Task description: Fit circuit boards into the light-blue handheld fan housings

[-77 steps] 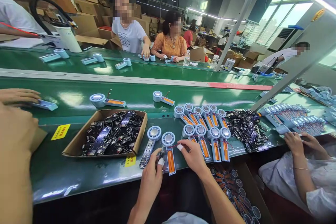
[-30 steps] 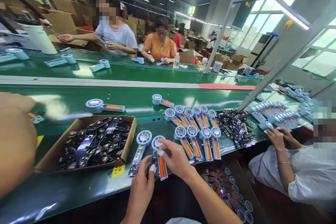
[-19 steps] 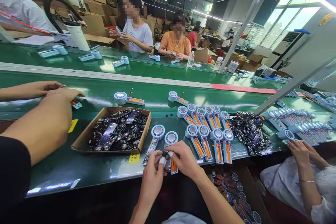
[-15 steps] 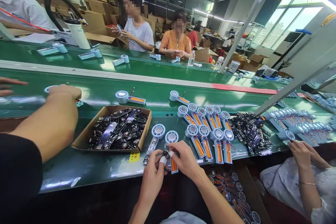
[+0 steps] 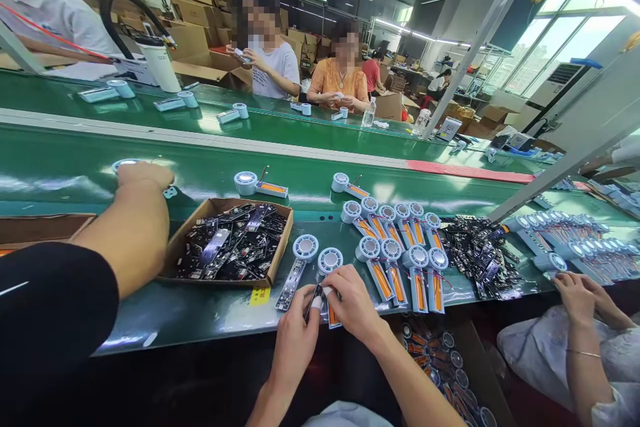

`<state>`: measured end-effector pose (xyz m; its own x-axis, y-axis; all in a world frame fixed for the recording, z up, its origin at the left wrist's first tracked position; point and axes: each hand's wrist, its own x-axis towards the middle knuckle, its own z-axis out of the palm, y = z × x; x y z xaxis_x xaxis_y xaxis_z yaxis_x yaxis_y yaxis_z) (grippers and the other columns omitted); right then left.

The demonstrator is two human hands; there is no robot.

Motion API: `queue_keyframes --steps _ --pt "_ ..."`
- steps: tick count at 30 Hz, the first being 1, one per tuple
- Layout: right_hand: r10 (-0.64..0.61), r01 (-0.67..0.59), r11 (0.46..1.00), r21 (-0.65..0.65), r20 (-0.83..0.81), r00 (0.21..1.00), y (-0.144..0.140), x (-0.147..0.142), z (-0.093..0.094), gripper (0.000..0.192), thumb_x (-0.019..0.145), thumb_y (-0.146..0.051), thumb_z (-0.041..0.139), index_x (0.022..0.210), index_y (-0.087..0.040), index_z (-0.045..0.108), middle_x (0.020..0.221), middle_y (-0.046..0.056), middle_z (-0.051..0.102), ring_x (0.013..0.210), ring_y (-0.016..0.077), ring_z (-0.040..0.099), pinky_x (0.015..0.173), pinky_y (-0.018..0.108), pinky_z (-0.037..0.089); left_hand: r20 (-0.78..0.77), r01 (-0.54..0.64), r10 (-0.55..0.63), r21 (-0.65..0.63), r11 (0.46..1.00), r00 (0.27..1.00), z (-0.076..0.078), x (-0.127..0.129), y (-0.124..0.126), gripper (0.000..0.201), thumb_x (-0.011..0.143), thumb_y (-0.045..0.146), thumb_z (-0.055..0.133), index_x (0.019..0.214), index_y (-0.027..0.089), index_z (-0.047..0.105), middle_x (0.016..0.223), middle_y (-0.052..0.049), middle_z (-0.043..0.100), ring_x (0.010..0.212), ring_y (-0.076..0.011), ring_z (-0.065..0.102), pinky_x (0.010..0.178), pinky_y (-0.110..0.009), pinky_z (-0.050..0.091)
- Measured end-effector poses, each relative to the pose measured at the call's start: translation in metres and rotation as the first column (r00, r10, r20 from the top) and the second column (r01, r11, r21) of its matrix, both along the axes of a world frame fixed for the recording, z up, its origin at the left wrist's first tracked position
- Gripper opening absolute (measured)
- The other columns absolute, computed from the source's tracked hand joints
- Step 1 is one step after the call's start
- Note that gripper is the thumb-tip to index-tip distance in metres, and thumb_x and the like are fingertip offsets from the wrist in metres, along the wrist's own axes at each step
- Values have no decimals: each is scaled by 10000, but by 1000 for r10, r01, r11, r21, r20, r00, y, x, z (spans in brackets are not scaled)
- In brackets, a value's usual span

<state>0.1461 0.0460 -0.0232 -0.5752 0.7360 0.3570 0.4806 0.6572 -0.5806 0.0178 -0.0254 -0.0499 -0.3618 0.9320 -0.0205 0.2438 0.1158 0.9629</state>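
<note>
Between my hands is a narrow black circuit board (image 5: 313, 301), tilted over the bench edge. My left hand (image 5: 295, 333) pinches it between thumb and fingers. My right hand (image 5: 354, 300) is closed at the board's upper end, its fingertips pressed together there; part of the board is hidden by them. White covers wrap some of my fingertips. Just beyond lies a light-blue handheld fan (image 5: 331, 260) with an orange strip in its handle, partly covered by my right hand. To its left rests another blue fan (image 5: 305, 248) with a circuit board lying along its handle.
A cardboard tray (image 5: 285, 240) of circuit boards stands left. Rows of open fans (image 5: 393, 250) and a board pile (image 5: 480, 257) lie right. A co-worker's arm (image 5: 140, 220) reaches over the green conveyor (image 5: 210, 170). Another co-worker's hands (image 5: 575, 293) work at right. Below is a box of fan parts (image 5: 440, 367).
The circuit board has turned in my fingers and now shows more edge-on. My right fingertips have closed in on its upper end. The view has shifted slightly; the co-worker's arm at left appears further right.
</note>
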Motion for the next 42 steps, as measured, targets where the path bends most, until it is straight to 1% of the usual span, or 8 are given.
queue_keyframes --steps 17,22,27,32,35,37,39,42 --pt "-73 72 994 -81 -16 997 4 5 5 247 901 -49 538 1018 -204 692 982 68 705 938 229 612 857 360 519 315 -44 47 -17 999 948 -11 3 7 372 782 403 556 1067 165 572 1031 -113 720 672 -185 703 545 -315 595" --pt "-146 139 984 -113 -50 988 -17 10 -12 460 886 -79 545 1331 -194 561 1240 125 624 1133 249 606 986 412 532 280 -86 75 27 996 957 -8 11 11 361 859 465 512 1062 179 595 1076 -116 709 917 -237 719 789 -395 616" --pt "-181 179 983 33 51 982 -10 9 -34 612 907 -104 481 1507 -191 405 1465 170 494 1388 307 450 1129 539 436 227 -70 53 68 995 972 2 20 33 408 947 466 384 1110 195 641 1182 -107 716 1166 -246 653 1046 -442 506" --pt "-219 222 975 33 -64 974 3 14 -4 564 965 -181 461 1524 -212 395 1540 146 434 1454 295 373 1180 551 369 133 -53 30 166 985 991 27 6 24 469 973 437 381 1309 191 599 1478 -109 553 1419 -246 456 1224 -471 301" --pt "-221 199 974 -107 -266 938 -28 18 6 397 1012 -274 458 1400 -243 538 1431 130 555 1357 270 505 1143 487 434 80 -68 48 266 961 996 38 -2 -5 455 1005 433 357 1299 202 616 1434 -112 596 1311 -260 570 1129 -451 444" --pt "-221 102 944 -313 -372 901 -58 20 -5 351 1043 -356 425 1340 -259 586 1326 119 641 1236 255 614 1059 445 521 9 -17 15 347 938 1000 37 4 -25 443 1007 410 369 1318 207 611 1451 -125 581 1313 -282 572 1085 -454 488" --pt "-289 79 874 -480 -381 878 -86 26 -27 410 1069 -427 328 1336 -283 604 1249 115 692 1134 260 680 963 445 582 -106 131 -94 416 900 990 25 24 -39 468 996 404 397 1394 226 566 1520 -133 510 1400 -316 487 1131 -501 436" --pt "-452 280 816 -506 -255 855 -112 47 -59 412 1058 -458 345 1319 -351 646 1184 110 721 1173 310 657 887 506 597 -206 336 -271 436 835 940 -5 73 -42 578 990 480 333 1497 238 470 1594 -166 393 1452 -377 403 1140 -592 388"
